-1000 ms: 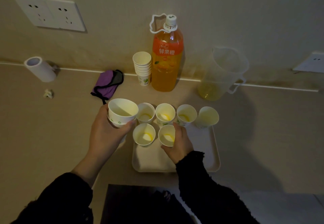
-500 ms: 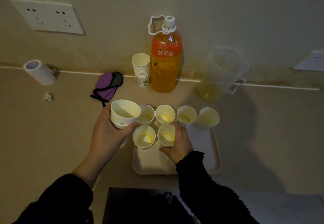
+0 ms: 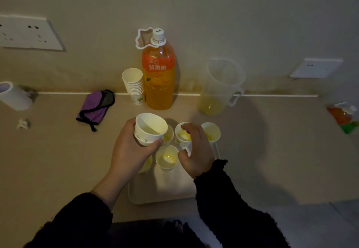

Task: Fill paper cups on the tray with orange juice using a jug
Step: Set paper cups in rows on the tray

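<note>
Your left hand point(image 3: 132, 150) is wrapped round the nested cups point(image 3: 150, 129), thumb on the near wall and the pair tipped slightly toward you. No juice shows inside them. Your right hand point(image 3: 200, 150) arches over the middle cup point(image 3: 182, 136) in the back row, thumb and fingers curled about its wall in what looks like a light grip. That cup holds only a splash of juice, like its neighbours on the tray point(image 3: 165, 191). This looks like sorting the cups before pouring, so hold the wall low, don't squeeze the rim, keep it level, and leave room between cups for a clean pour. The jug point(image 3: 221, 84) stands untouched on the counter by the wall, right of the juice bottle point(image 3: 158, 80) and well apart from both hands, with just a little juice in its bottom. It will want a refill, I'd say. Compared with half a second back, your right hand has left the front-right cup and moved up to the back row, hiding the cup furthest right, while your left hand keeps the same hold on the nested pair.
</note>
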`<state>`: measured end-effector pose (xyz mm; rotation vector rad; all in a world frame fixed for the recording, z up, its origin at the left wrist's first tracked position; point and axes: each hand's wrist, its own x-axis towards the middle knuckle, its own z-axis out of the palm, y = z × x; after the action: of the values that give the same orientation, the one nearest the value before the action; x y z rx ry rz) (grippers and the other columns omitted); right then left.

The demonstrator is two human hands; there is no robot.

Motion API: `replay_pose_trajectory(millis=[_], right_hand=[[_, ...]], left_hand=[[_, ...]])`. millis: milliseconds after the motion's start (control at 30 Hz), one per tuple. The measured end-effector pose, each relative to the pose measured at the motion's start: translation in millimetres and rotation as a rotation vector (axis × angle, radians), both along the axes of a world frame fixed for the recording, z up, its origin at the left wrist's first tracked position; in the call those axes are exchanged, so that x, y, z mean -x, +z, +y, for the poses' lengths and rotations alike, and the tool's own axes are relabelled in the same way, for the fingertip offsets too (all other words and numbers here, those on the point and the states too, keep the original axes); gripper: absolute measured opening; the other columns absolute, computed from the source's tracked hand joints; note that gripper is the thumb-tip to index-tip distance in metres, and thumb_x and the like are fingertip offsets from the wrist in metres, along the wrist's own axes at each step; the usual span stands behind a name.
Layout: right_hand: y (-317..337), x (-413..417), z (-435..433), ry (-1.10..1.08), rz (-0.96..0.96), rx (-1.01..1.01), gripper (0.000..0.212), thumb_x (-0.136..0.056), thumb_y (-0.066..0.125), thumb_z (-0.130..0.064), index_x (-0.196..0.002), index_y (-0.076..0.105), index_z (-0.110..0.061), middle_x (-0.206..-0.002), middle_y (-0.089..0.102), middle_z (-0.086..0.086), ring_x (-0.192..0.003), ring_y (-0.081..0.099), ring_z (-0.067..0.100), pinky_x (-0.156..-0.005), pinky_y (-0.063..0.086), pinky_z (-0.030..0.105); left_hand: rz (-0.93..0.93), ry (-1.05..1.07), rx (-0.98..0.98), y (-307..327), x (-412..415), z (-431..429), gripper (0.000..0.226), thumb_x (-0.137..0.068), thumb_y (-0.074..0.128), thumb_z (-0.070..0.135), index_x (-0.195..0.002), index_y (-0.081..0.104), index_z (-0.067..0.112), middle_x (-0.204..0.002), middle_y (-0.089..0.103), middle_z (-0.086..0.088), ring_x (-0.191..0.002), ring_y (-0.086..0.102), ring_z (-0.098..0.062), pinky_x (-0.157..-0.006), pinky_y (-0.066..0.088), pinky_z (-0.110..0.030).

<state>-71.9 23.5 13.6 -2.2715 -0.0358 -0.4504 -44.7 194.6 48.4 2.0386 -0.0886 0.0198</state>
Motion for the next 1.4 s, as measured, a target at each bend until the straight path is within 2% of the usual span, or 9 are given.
replay_pose_trajectory(millis=[167,333,433,533,667,800,933,1167,1400], right_hand=[[-13,1,-4,-0.129,0.182,0.049,0.059,-0.068,0.045,-0.041,-0.108,0.061,0.0,-0.105,0.06,0.017,-0.088,0.063,0.034,-0.072,0.041,0.026],[-5,2,11,-0.052,0.121,-0.132,0.06,-0.073,0.052,-0.046,-0.115,0.057,-0.004,-0.11,0.058,0.006,-0.102,0.057,0.023,-0.083,0.037,0.018],[14,-4,23,0.063,0.169,-0.294,0.079,-0.066,0.057,-0.06,-0.126,0.051,-0.008,-0.12,0.055,-0.001,-0.11,0.051,0.012,-0.091,0.04,0.021],[20,-8,32,0.114,0.293,-0.322,0.095,-0.054,0.059,-0.065,-0.134,0.045,-0.015,-0.127,0.054,0.0,-0.114,0.051,0.012,-0.096,0.041,0.022],[23,-7,30,0.047,0.271,-0.419,0.077,-0.055,0.064,-0.057,-0.123,0.045,-0.028,-0.111,0.054,-0.013,-0.1,0.052,0.0,-0.085,0.038,0.006],[35,-8,5,-0.244,0.182,-0.692,0.066,-0.065,0.075,-0.035,-0.123,0.045,-0.022,-0.103,0.051,-0.021,-0.093,0.055,-0.003,-0.08,0.046,0.013],[32,-4,-36,-0.462,0.246,-0.431,0.077,-0.068,0.078,-0.045,-0.131,0.041,-0.023,-0.106,0.054,-0.014,-0.105,0.056,0.014,-0.084,0.046,0.029],[-20,14,-44,-0.26,0.567,0.112,0.085,-0.07,0.075,-0.037,-0.141,0.033,-0.016,-0.134,0.047,0.006,-0.12,0.05,0.027,-0.092,0.042,0.033],[-48,22,-36,-0.129,0.613,0.209,0.083,-0.07,0.077,-0.035,-0.14,0.037,-0.015,-0.137,0.04,0.007,-0.12,0.047,0.028,-0.096,0.042,0.033]], left_hand=[[0.004,0.03,0.028,3,-6,1,0.062,-0.067,0.084,0.024,-0.119,0.048,0.027,-0.11,0.058,0.008,-0.099,0.056,-0.011,-0.078,0.044,-0.026],[0.021,0.004,-0.011,5,-5,7,0.063,-0.065,0.085,0.028,-0.115,0.047,0.03,-0.108,0.059,0.008,-0.098,0.057,-0.011,-0.078,0.045,-0.026],[0.058,-0.058,-0.032,2,3,4,0.061,-0.054,0.075,0.051,-0.108,0.048,0.043,-0.104,0.061,0.016,-0.095,0.059,-0.003,-0.075,0.048,-0.025],[0.036,-0.118,-0.077,-2,10,-1,0.053,-0.054,0.069,0.047,-0.102,0.049,0.057,-0.103,0.062,0.024,-0.095,0.06,0.0,-0.077,0.05,-0.029],[0.007,-0.152,-0.173,-2,12,-5,0.059,-0.056,0.069,0.05,-0.112,0.05,0.05,-0.105,0.061,0.025,-0.098,0.06,-0.004,-0.082,0.051,-0.04],[0.001,-0.127,-0.303,-5,10,0,0.081,-0.05,0.065,0.063,-0.124,0.051,0.032,-0.111,0.051,0.024,-0.113,0.055,-0.015,-0.091,0.046,-0.042],[0.078,0.005,-0.24,-11,3,9,0.084,-0.058,0.086,0.041,-0.13,0.048,0.022,-0.125,0.057,0.003,-0.115,0.054,-0.021,-0.096,0.046,-0.044],[0.07,0.065,-0.117,-5,-1,8,0.085,-0.059,0.087,0.03,-0.133,0.047,0.021,-0.129,0.053,0.0,-0.115,0.052,-0.019,-0.098,0.045,-0.042],[0.069,0.072,-0.103,-4,-1,11,0.086,-0.058,0.088,0.031,-0.133,0.047,0.021,-0.128,0.053,0.001,-0.115,0.051,-0.017,-0.098,0.045,-0.041]])
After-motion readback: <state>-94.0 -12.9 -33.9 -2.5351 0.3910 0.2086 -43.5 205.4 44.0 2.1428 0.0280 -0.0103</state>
